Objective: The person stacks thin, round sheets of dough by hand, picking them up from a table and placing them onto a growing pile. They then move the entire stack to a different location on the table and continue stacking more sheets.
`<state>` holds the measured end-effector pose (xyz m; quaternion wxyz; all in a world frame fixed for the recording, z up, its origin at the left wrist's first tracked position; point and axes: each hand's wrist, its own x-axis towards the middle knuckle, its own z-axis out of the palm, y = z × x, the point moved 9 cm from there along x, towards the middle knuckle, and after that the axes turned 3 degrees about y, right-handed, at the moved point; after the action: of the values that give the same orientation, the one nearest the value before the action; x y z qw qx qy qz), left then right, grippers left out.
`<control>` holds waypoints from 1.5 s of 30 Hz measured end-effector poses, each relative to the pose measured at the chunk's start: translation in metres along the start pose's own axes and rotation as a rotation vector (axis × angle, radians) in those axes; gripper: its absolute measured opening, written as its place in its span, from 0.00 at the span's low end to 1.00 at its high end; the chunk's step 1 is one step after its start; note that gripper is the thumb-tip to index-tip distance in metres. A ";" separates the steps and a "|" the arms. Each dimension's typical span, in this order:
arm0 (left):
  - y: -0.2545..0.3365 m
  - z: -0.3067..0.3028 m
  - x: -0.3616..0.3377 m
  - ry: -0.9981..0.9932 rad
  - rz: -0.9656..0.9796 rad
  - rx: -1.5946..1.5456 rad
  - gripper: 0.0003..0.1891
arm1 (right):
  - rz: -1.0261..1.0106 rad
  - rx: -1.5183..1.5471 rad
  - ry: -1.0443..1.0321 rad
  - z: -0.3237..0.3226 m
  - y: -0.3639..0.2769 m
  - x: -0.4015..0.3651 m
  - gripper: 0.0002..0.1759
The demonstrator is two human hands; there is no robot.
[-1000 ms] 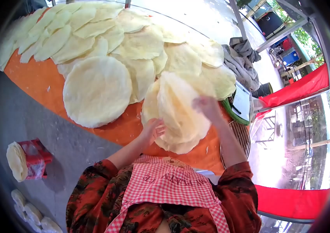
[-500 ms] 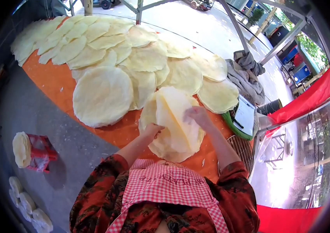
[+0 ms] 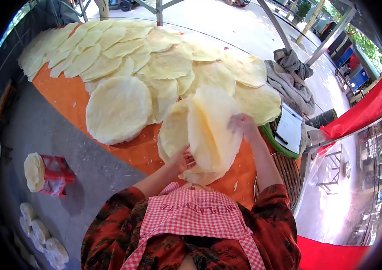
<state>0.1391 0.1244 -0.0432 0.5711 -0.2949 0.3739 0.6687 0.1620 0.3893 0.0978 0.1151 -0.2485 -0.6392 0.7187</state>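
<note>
A thin pale round sheet point(image 3: 222, 121) stands partly lifted and folded between my hands, above another round sheet point(image 3: 170, 132) on the orange tabletop point(image 3: 130, 157). My right hand point(image 3: 243, 126) is closed on the right edge of the lifted sheet. At its lower left edge, my left hand point(image 3: 183, 160) has its fingers apart, touching the sheet from the side. Left of them lies a thick round stack of sheets point(image 3: 119, 109). Many more sheets point(image 3: 166, 63) overlap across the back of the table.
At the right are a white board point(image 3: 289, 128) with a pen, a green-rimmed tray point(image 3: 274, 143), a grey cloth point(image 3: 290, 85) and a round rack point(image 3: 285, 173). A red stool point(image 3: 57, 175) and several round stacks point(image 3: 41, 231) stand on the floor at left.
The lifted sheet has opened wider and shifted right with my right hand. My left hand has gone from a pinch to spread fingers and moved slightly lower. The view has shifted a little.
</note>
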 end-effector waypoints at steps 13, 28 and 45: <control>0.078 -0.090 0.029 0.255 0.673 0.169 0.16 | -0.188 -0.984 0.526 -0.234 -0.111 0.050 0.03; 0.085 -0.071 0.008 0.121 0.867 0.573 0.14 | -0.424 -1.410 0.201 0.147 0.053 -0.006 0.10; 0.061 -0.035 -0.018 -0.487 0.646 0.564 0.16 | -0.307 -0.984 0.191 0.226 0.075 -0.032 0.20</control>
<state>0.0807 0.0811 -0.0378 0.4628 0.1670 0.4685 0.7338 0.0866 0.1673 0.0443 0.1464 -0.2412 -0.9169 0.2823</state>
